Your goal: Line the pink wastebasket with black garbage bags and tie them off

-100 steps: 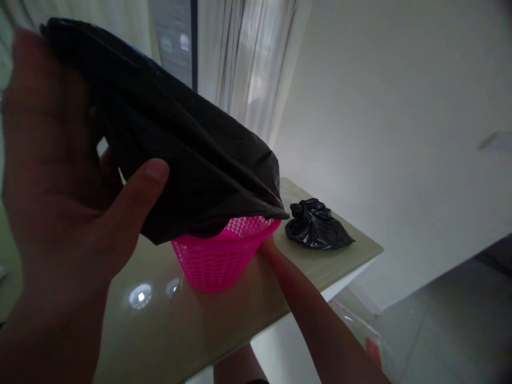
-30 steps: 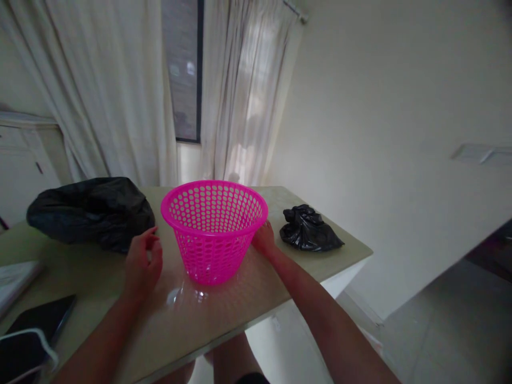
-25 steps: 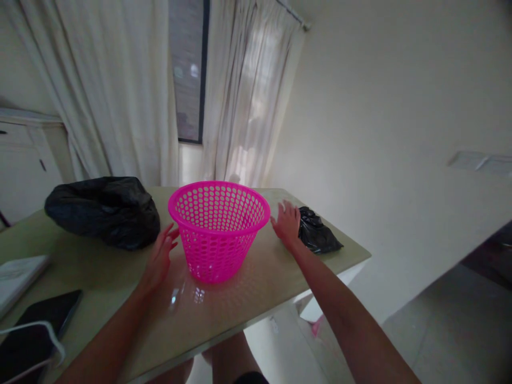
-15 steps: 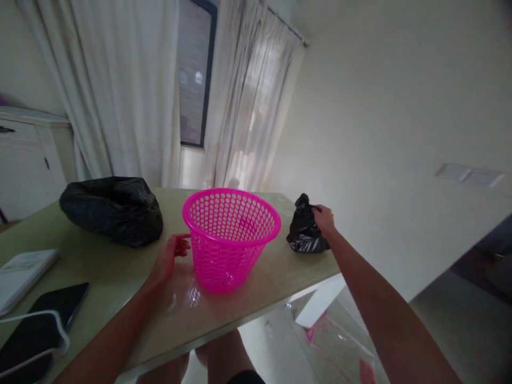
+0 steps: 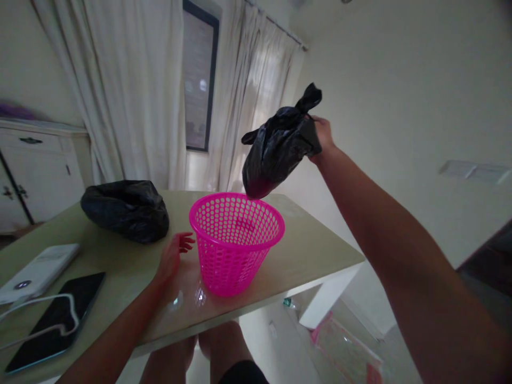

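A pink perforated plastic basket [image 5: 234, 266] stands upright on the table in front of me. My right hand [image 5: 323, 137] grips a black plastic bag [image 5: 276, 149] by its upper side, holding it tilted in the air just above the basket's far right rim. The bag looks full, and its knotted ends stick out. My left hand [image 5: 176, 253] rests beside the basket's left side, fingers loosely spread and holding nothing. Left of it, a second black plastic bag [image 5: 128, 213] lies on the table with its mouth gaping.
On the left of the table [image 5: 316, 240] lie a dark tablet or phone [image 5: 56, 325], a white device [image 5: 40, 269] and a white cable [image 5: 72, 309]. A white cabinet [image 5: 44, 160] stands behind at left. Below the table, a clear package with pink edges [image 5: 344, 346] lies on the floor.
My right hand has lifted the knotted black bag off the table's right side and carried it up and left, over the basket. My left hand stays beside the basket.
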A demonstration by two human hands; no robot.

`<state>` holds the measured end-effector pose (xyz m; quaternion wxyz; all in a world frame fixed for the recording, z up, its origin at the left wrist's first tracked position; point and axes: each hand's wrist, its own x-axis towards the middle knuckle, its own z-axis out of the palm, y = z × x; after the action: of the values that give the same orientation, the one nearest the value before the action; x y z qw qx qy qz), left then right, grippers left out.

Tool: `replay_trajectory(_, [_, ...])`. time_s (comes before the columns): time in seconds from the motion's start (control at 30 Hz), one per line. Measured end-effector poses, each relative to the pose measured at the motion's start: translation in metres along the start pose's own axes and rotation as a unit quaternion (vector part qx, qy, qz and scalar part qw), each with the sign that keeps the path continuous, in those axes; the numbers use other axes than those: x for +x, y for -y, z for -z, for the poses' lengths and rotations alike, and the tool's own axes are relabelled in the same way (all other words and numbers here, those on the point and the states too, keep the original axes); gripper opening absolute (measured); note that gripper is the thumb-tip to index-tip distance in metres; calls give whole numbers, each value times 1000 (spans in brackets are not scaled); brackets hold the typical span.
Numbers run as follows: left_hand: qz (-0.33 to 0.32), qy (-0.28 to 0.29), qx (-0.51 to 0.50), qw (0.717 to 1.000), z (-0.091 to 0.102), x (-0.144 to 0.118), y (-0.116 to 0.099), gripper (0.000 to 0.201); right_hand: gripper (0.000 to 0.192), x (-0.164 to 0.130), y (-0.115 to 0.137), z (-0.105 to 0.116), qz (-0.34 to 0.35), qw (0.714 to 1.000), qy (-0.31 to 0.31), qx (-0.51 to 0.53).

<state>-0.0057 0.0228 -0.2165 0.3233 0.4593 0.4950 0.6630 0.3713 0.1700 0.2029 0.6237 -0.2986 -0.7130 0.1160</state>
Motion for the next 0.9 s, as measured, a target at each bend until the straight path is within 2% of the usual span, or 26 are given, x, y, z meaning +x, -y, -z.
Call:
replay_trajectory(0.1, [-39, -88, -15, 995, 3, -1, -38, 60, 31, -37, 16, -47, -101, 992, 59, 36])
replay_trajectory(0.2, [-137, -153, 13, 978, 0, 5, -105, 41, 12, -81, 25, -83, -146, 980, 133, 13])
replay_trajectory(0.23, [-177, -149, 33, 972, -4, 8, -130, 39, 12, -95, 26, -93, -151, 974, 169, 15])
replay_trajectory(0.27, [-207, -109, 63, 970, -10, 12, -155, 39, 15, -107, 26, -101, -159, 965, 208, 25])
replay_trajectory(0.33, [-223, 27, 161, 961, -24, 22, -197, 40, 17, -128, 27, -113, -169, 944, 279, 52])
replay_trajectory(0.4, [-218, 125, 269, 930, -40, 35, -225, 36, 13, -143, 28, -117, -174, 928, 323, 70])
replay_trajectory(0.47, [-190, 188, 329, 906, -52, 46, -237, 30, 14, -150, 28, -113, -163, 920, 348, 73])
replay_trajectory(0.53, [-173, 216, 353, 894, -57, 57, -238, 25, 17, -153, 27, -100, -128, 921, 366, 41])
replay_trajectory(0.67, [-174, 180, 334, 909, -46, 68, -227, 23, 19, -156, 18, -66, -59, 915, 381, -118])
replay_trajectory(0.77, [-156, 184, 297, 924, -42, 67, -225, 24, 21, -162, 16, -52, -97, 904, 379, -170])
replay_trajectory(0.83, [-134, 218, 273, 927, -47, 62, -227, 25, 24, -168, 22, -54, -148, 909, 370, -124])
replay_trajectory(0.9, [-123, 239, 246, 931, -54, 56, -231, 26, 34, -173, 32, -59, -195, 910, 366, -24])
